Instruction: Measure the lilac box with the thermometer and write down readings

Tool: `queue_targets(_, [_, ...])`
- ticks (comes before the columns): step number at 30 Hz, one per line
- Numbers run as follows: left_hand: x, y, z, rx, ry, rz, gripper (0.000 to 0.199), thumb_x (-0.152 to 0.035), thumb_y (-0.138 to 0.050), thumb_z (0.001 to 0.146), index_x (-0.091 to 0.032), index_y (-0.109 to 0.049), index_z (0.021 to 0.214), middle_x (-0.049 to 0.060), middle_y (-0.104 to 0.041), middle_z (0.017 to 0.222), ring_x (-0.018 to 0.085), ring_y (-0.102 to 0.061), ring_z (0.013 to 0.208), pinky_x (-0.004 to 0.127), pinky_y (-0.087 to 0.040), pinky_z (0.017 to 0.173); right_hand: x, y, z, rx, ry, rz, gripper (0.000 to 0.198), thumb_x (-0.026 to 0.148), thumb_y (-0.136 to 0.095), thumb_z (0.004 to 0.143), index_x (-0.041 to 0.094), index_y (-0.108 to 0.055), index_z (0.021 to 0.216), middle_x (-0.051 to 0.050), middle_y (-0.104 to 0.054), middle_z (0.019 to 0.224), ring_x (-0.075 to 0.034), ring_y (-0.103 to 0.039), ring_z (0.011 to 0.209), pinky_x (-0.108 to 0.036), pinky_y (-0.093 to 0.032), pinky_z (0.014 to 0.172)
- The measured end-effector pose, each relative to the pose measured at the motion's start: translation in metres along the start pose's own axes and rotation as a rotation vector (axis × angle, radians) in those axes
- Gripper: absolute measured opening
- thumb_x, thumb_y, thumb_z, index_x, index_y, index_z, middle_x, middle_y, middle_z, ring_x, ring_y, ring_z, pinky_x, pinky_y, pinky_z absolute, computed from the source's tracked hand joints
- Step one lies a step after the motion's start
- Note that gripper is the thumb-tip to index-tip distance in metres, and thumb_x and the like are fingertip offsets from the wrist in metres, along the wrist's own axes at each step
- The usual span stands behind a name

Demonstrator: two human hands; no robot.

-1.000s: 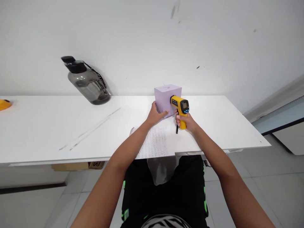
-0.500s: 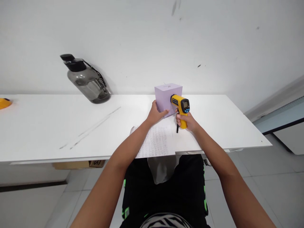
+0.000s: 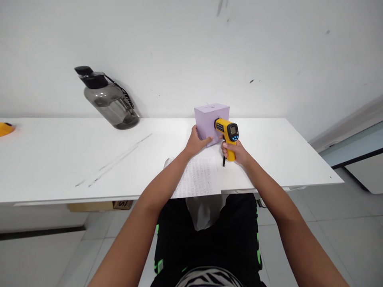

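A lilac box (image 3: 204, 123) stands on the white table against the wall. My left hand (image 3: 197, 142) grips its lower left corner, with the thumb across the front face and the other fingers at the side, partly hidden. In my right hand (image 3: 235, 150) is a yellow and black infrared thermometer (image 3: 225, 126), held by its pistol handle. Its nose points at the front of the box, touching it or very close; I cannot tell which. The small screen and blue buttons face me. A black strap (image 3: 224, 161) hangs below the handle.
A printed sheet (image 3: 199, 177) lies at the front edge of the white table (image 3: 60, 159). To the left, a grey water bottle (image 3: 112, 105) with a black lid stands near the wall. Part of an orange-yellow object (image 3: 6, 128) shows at the far left. A cardboard box (image 3: 92, 206) sits below the table.
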State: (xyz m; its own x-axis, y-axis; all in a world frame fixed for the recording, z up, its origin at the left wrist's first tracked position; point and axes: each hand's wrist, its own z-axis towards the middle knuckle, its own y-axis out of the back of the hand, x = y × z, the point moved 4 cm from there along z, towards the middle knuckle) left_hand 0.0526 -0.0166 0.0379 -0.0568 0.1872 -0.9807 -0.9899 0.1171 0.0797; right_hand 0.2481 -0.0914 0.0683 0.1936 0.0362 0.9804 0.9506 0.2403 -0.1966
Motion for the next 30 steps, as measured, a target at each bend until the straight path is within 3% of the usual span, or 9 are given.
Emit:
queue_targets(20, [-0.005, 0.0, -0.001, -0.009, 0.025, 0.017, 0.1, -0.052, -0.096, 0.069, -0.023, -0.041, 0.147, 0.023, -0.06, 0.164, 0.04, -0.064, 0.153, 0.056, -0.053, 0.129, 0.007, 0.004, -0.001, -0.027, 0.023, -0.001, 0.072, 0.064, -0.1, 0.066, 0.026, -0.062, 0.115, 0.01, -0.059, 0.061, -0.013, -0.052, 0.05, -0.028, -0.04, 0.052])
queue_targets(30, [-0.001, 0.003, 0.0, -0.026, 0.051, 0.033, 0.104, -0.051, -0.1, 0.07, -0.026, -0.045, 0.154, 0.021, -0.059, 0.166, 0.042, -0.061, 0.157, 0.058, -0.054, 0.13, 0.01, 0.012, 0.001, -0.153, 0.072, -0.001, 0.074, 0.067, -0.098, 0.066, 0.027, -0.061, 0.116, 0.01, -0.059, 0.062, -0.014, -0.052, 0.052, -0.031, -0.042, 0.055])
